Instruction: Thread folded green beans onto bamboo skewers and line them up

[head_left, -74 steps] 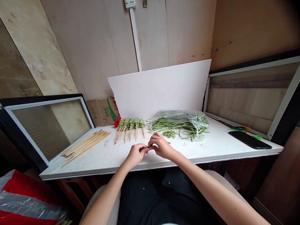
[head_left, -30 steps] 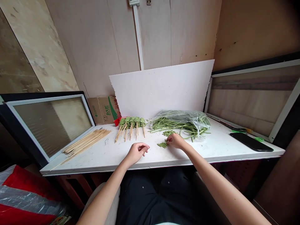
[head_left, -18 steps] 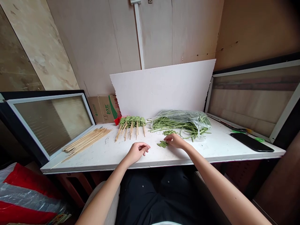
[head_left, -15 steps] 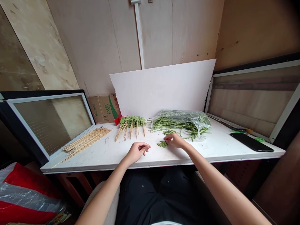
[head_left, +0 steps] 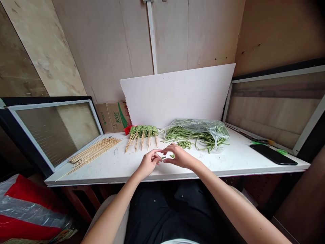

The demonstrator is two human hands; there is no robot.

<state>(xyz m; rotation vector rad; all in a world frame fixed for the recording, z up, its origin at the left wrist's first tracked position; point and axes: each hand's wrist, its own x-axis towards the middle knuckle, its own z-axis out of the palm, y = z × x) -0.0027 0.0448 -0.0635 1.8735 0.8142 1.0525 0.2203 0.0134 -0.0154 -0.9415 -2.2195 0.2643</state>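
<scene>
My left hand (head_left: 149,163) is closed on a short green bean piece (head_left: 163,158), whose end sticks out from the fingertips. Beside it, my right hand (head_left: 179,157) has its thumb and fingers apart around that end, with nothing visible held. Part of a small group of cut bean pieces (head_left: 172,156) shows behind the right hand. Farther back lies a pile of cut pieces (head_left: 184,144), in front of long green beans (head_left: 175,134) partly inside a clear plastic bag (head_left: 203,125). Skewered beans (head_left: 144,130) lie in a row with their sticks toward me.
Bare wooden skewers (head_left: 95,152) are spread on the left of the white table (head_left: 101,173). A black phone (head_left: 273,154) lies at the right. Behind stand a cardboard box (head_left: 110,117) and a white board (head_left: 177,96).
My right hand has moved left from the cut pieces to my left hand, its fingers opening. A bean piece now shows at my left fingertips.
</scene>
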